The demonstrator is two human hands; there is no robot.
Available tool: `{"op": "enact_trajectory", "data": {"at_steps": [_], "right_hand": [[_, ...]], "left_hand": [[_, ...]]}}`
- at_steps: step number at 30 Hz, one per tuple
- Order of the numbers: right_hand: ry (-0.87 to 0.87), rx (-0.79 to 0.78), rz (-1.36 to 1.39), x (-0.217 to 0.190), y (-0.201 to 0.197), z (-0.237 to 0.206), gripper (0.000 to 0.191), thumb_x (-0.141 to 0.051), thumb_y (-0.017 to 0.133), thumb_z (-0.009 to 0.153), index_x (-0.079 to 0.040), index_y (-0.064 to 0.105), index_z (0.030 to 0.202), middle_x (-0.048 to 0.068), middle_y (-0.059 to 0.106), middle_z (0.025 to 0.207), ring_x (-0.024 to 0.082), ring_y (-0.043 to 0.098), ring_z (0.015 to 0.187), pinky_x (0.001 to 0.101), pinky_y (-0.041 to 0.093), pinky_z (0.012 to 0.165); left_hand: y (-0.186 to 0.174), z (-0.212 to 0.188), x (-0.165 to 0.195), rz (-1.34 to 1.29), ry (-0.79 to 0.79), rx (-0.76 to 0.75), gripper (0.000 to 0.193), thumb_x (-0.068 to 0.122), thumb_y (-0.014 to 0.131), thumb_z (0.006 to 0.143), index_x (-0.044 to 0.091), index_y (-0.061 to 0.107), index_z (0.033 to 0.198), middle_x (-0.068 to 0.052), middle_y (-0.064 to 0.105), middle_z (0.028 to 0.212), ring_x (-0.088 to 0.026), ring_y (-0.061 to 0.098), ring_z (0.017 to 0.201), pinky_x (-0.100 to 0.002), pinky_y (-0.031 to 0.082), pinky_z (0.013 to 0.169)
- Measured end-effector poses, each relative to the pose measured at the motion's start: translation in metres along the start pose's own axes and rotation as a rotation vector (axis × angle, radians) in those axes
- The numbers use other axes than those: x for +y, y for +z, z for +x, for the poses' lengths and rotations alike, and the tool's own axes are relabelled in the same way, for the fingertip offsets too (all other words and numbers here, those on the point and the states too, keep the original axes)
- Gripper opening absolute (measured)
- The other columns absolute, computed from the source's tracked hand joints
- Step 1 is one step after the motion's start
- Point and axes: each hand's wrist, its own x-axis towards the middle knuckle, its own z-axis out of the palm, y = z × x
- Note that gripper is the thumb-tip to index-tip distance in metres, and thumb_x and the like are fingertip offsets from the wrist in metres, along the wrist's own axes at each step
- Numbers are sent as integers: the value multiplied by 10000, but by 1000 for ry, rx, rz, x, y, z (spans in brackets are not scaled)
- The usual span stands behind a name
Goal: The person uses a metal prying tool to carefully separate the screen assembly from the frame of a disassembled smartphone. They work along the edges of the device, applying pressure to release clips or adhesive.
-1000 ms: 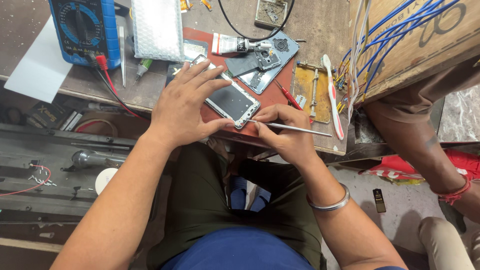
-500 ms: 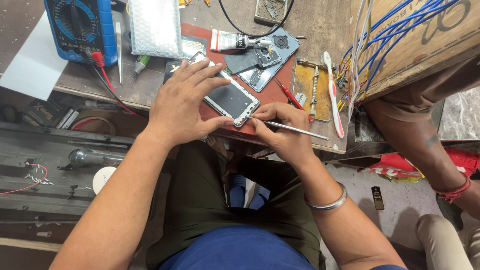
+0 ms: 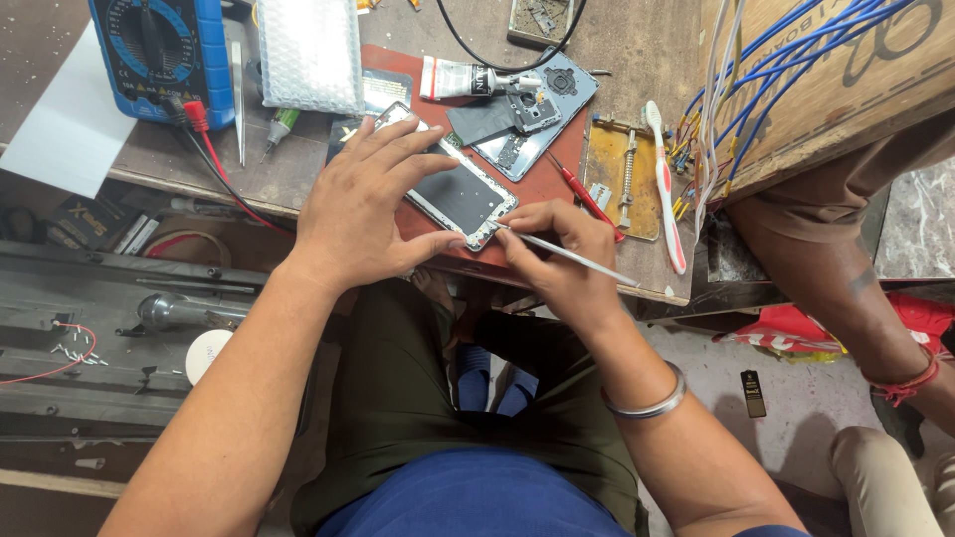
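My left hand (image 3: 366, 214) lies flat on an opened phone frame (image 3: 460, 197) on the red work mat (image 3: 542, 189), pinning it down with spread fingers. My right hand (image 3: 559, 254) pinches a thin metal pry tool (image 3: 577, 257), its tip touching the phone's near right corner. A steel bangle (image 3: 647, 403) circles my right wrist.
A blue multimeter (image 3: 164, 55) with red and black leads stands at the back left beside a bubble-wrap pouch (image 3: 310, 52). A glue tube (image 3: 468, 78), phone back cover (image 3: 537, 114), red screwdriver (image 3: 582, 194) and toothbrush (image 3: 664, 184) lie behind. Another person's leg (image 3: 846, 288) is at the right.
The view has tilted slightly. My right hand has shifted the tool tip a little along the phone's corner; my left hand stays pressed on the phone.
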Motion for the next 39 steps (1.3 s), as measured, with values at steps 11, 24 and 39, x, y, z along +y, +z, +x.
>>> {"op": "enact_trajectory", "data": {"at_steps": [11, 24, 39], "right_hand": [[44, 64, 245, 6, 1, -3, 129, -14, 768, 948, 21, 646, 972, 138, 771, 1066, 130, 722, 955, 264, 581, 857], [-58, -263, 229, 0, -1, 20, 112, 15, 778, 859, 11, 669, 882, 102, 764, 954, 126, 724, 863, 266, 580, 768], [-244, -238, 12, -12, -4, 20, 200, 13, 814, 795, -50, 626, 770, 44, 776, 932, 183, 670, 859, 290, 547, 751]], "left_hand": [[-5, -11, -10, -304, -70, 147, 511, 138, 753, 887, 140, 593, 1373, -53, 620, 1466, -314, 539, 1475, -484, 359, 1313], [-5, -6, -6, -226, -59, 101, 479, 179, 826, 819, 139, 630, 1255, -39, 705, 1247, -290, 654, 1190, -531, 366, 1216], [-3, -6, -7, -229, -26, 130, 440, 76, 712, 836, 127, 623, 1264, -50, 702, 1257, -302, 660, 1194, -506, 395, 1203]]}}
